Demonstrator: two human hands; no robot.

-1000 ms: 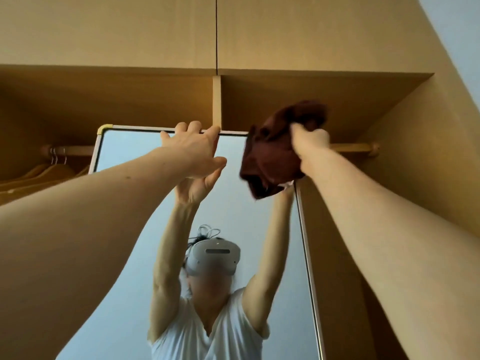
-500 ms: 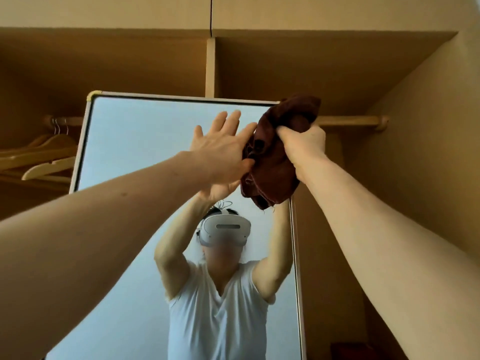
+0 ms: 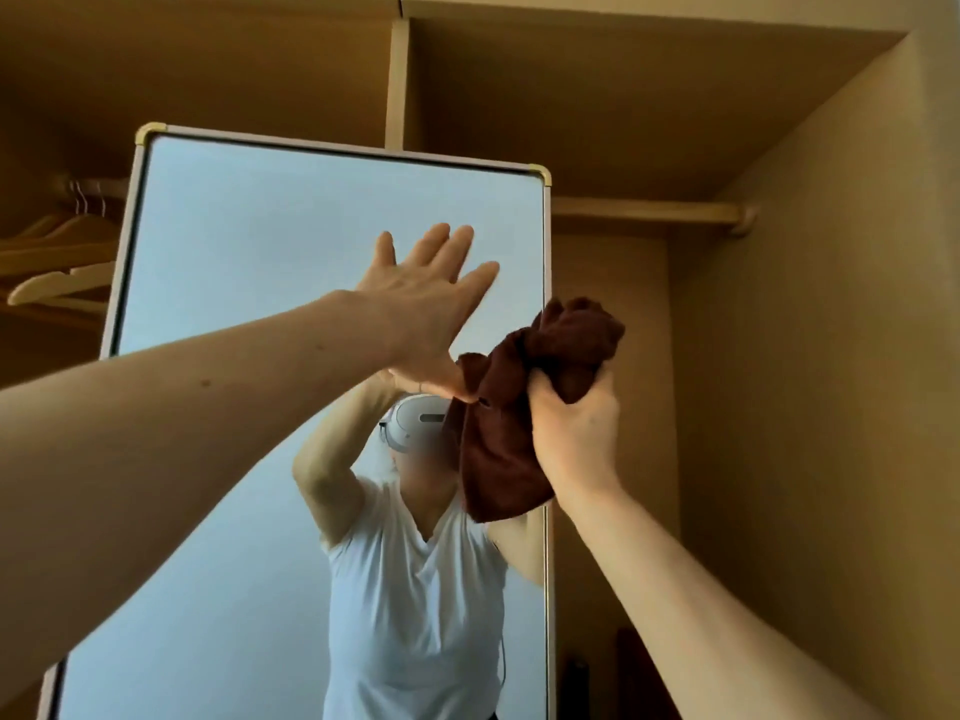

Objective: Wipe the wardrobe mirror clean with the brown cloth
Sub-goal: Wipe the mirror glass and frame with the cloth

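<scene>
The tall wardrobe mirror (image 3: pixel 249 241) stands in front of me in a pale frame with brass corners. My right hand (image 3: pixel 576 433) grips the bunched brown cloth (image 3: pixel 519 407) at the mirror's right edge, about mid-height; part of the cloth hangs down below my fist. My left hand (image 3: pixel 421 309) is raised in front of the glass with its fingers straight and spread, its thumb touching the cloth's left side. The mirror reflects a person in a white shirt with a headset, both arms raised.
The mirror sits inside an open wooden wardrobe. A hanging rail (image 3: pixel 649 213) runs behind the mirror to the right side wall (image 3: pixel 831 356). Wooden hangers (image 3: pixel 57 272) hang at the left. A vertical divider (image 3: pixel 397 80) rises above the mirror's top.
Both hands came down from the mirror's top edge. My right hand carried the cloth down the right edge. My left hand let go of the top and spread open. The view dropped lower.
</scene>
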